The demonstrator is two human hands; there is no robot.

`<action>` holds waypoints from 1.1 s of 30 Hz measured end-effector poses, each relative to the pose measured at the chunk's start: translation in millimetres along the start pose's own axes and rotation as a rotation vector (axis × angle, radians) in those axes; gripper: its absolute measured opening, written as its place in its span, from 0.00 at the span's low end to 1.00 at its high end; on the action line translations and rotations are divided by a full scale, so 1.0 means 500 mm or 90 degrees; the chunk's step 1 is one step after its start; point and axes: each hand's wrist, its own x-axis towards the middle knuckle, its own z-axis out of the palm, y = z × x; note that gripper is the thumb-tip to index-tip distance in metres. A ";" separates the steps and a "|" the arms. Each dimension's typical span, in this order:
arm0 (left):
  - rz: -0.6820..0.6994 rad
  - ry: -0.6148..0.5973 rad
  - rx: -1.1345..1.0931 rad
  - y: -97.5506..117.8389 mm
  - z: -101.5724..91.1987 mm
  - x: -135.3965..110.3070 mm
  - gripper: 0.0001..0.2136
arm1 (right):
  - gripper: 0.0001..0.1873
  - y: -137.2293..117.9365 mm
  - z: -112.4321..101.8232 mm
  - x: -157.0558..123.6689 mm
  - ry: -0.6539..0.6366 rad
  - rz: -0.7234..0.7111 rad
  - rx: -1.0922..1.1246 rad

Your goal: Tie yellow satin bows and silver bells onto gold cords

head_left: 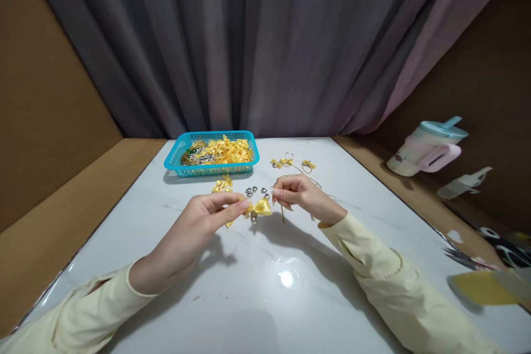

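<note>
My left hand [215, 213] pinches a yellow satin ribbon bow [261, 208] between thumb and fingertips, just above the table. A small shiny silver piece [253, 217], bell-like in look, hangs at the bow's lower edge. Close by on the right, my right hand [301, 194] is closed in a pinch; what its fingertips hold, if anything, is too small to make out. Several loose silver pieces [249, 192] lie behind the held bow. More yellow bows [223, 183] rest behind my left hand. Thin gold strands [283, 214] lie around and under my right hand.
At the back left stands a blue plastic basket [170, 165] with yellow bows, silver pieces and gold strands. Bows with gold loops [308, 166] lie at the back right. A lidded cup [431, 146], small bottle [462, 183], pliers [464, 259] and yellow-handled tool [483, 287] line the right side.
</note>
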 end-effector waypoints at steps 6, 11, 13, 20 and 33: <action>0.016 0.021 0.021 0.001 0.003 -0.005 0.10 | 0.18 0.010 -0.012 0.013 0.029 -0.008 -0.071; 0.031 -0.001 0.010 0.002 -0.001 -0.008 0.09 | 0.17 0.036 -0.017 0.021 0.052 0.004 -0.108; 0.043 -0.010 0.019 0.002 -0.003 -0.009 0.09 | 0.17 0.046 -0.019 0.024 0.058 0.009 -0.121; 0.049 -0.011 0.054 -0.001 -0.001 -0.015 0.10 | 0.13 0.065 -0.006 0.030 0.074 0.011 -0.175; 0.198 0.136 0.187 -0.015 -0.002 0.010 0.09 | 0.26 0.004 0.005 0.006 -0.096 0.017 -0.079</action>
